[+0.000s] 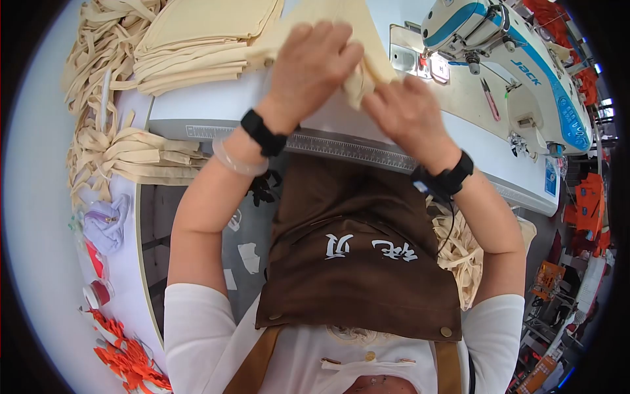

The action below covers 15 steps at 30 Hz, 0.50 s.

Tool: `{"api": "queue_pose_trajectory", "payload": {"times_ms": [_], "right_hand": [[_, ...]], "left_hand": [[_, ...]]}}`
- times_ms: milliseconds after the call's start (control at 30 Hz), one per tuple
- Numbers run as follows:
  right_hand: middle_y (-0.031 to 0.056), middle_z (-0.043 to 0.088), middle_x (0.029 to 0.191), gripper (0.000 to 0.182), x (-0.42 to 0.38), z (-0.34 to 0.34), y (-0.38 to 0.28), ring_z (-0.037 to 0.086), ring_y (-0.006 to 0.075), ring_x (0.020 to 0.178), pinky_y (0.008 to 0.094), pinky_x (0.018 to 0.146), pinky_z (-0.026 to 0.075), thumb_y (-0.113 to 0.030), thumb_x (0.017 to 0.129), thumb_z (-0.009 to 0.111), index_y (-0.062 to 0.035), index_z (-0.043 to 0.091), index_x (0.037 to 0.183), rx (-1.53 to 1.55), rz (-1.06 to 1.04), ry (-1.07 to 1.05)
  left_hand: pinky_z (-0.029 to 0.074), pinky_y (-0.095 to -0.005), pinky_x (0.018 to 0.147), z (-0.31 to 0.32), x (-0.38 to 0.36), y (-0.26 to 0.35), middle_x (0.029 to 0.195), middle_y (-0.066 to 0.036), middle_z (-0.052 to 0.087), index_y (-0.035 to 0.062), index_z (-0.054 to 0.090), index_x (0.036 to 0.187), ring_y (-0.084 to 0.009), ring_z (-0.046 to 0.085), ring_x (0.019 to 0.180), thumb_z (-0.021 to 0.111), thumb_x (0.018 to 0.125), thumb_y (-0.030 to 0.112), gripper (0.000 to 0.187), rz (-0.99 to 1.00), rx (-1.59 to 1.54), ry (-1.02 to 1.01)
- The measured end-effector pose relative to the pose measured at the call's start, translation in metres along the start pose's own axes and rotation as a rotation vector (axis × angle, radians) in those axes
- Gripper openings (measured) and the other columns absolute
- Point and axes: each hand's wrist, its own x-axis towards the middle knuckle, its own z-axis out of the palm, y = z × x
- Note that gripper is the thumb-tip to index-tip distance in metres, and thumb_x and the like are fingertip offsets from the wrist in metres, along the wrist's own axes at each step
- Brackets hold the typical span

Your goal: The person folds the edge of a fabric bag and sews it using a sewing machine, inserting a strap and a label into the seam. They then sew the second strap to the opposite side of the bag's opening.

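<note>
A cream cloth piece (335, 14) lies at the top middle of the table, partly under my hands. My left hand (314, 69) is closed on the cloth, its fingers bent and somewhat blurred. To its right, my right hand (405, 111) pinches the cloth's edge near a narrow fold. Between both hands a corner of the cloth hangs toward the table's front edge. A stack of folded cream cloth (203, 46) rests just left of my left hand. The sewing machine (518, 59) stands to the right of my right hand.
Cream straps (98, 39) are heaped at the far left, with a bundle (144, 156) below. Pink-handled snips (490, 105) lie beside the machine. A ruler strip (348, 150) runs along the front edge. A lilac pouch (106, 223) and orange pieces (131, 358) lie lower left.
</note>
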Motion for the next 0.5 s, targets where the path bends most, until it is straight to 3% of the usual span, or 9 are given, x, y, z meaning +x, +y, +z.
{"api": "queue_pose_trajectory", "payload": {"times_ms": [33,100,133,167,200,333,500], "right_hand": [[0.0023,0.050,0.072,0.015,0.008,-0.005,0.005,0.054,0.0176,0.069,0.0325,0.068,0.042,-0.012,0.071,0.064,-0.0116,0.050,0.077,-0.038,0.027,0.054],[0.0100,0.061,0.091,0.014,0.008,-0.008,0.005,0.061,0.0219,0.087,0.0368,0.081,0.048,-0.012,0.072,0.063,-0.0072,0.055,0.082,0.014,0.042,0.025],[0.0128,0.063,0.097,0.014,0.001,-0.001,0.001,0.062,0.0238,0.092,0.0372,0.085,0.049,-0.011,0.073,0.063,-0.0057,0.056,0.084,0.049,0.009,0.009],[0.0156,0.064,0.103,0.015,-0.009,0.006,-0.005,0.064,0.0257,0.097,0.0376,0.088,0.051,-0.011,0.073,0.063,-0.0041,0.057,0.086,0.083,-0.021,-0.008],[0.0215,0.063,0.118,0.018,-0.027,0.011,-0.017,0.063,0.0320,0.110,0.0375,0.095,0.052,-0.010,0.075,0.062,0.0011,0.058,0.090,0.188,0.046,-0.174],[0.0207,0.061,0.120,0.017,-0.043,0.004,-0.038,0.061,0.0308,0.114,0.0365,0.092,0.053,-0.007,0.077,0.063,0.0037,0.058,0.089,0.371,0.033,-0.180],[0.0202,0.061,0.118,0.013,-0.041,-0.006,-0.036,0.060,0.0357,0.111,0.0378,0.092,0.052,-0.001,0.083,0.059,0.0037,0.057,0.095,0.799,0.310,-0.173]], "left_hand": [[0.039,-0.0321,0.079,0.002,0.001,-0.001,0.088,0.000,0.055,0.0151,0.055,0.080,-0.0173,0.055,0.088,0.061,0.076,0.018,0.007,0.012,0.019,0.020],[0.039,-0.0315,0.079,0.004,0.004,-0.002,0.088,0.001,0.055,0.0157,0.055,0.079,-0.0168,0.055,0.088,0.061,0.076,0.017,0.007,0.046,0.062,0.072],[0.039,-0.0329,0.079,0.004,-0.005,0.004,0.091,0.001,0.054,0.0182,0.062,0.092,-0.0176,0.055,0.087,0.063,0.076,0.016,0.016,0.049,0.055,-0.070],[0.040,-0.0335,0.082,0.006,-0.017,0.012,0.091,0.000,0.054,0.0170,0.062,0.092,-0.0180,0.055,0.089,0.063,0.076,0.015,0.016,0.057,0.018,-0.111],[0.040,-0.0341,0.084,0.010,-0.031,0.019,0.092,-0.001,0.054,0.0157,0.062,0.092,-0.0183,0.055,0.091,0.063,0.076,0.014,0.015,0.064,-0.019,-0.154],[0.042,-0.0394,0.097,-0.004,-0.055,0.043,0.095,-0.006,0.055,0.0078,0.063,0.095,-0.0219,0.055,0.098,0.062,0.078,0.011,0.018,0.008,-0.002,-0.445],[0.036,-0.0533,0.108,-0.011,-0.064,0.048,0.109,-0.011,0.055,0.0022,0.063,0.105,-0.0279,0.053,0.114,0.060,0.081,0.008,0.024,-0.058,-0.048,-0.539]]}}
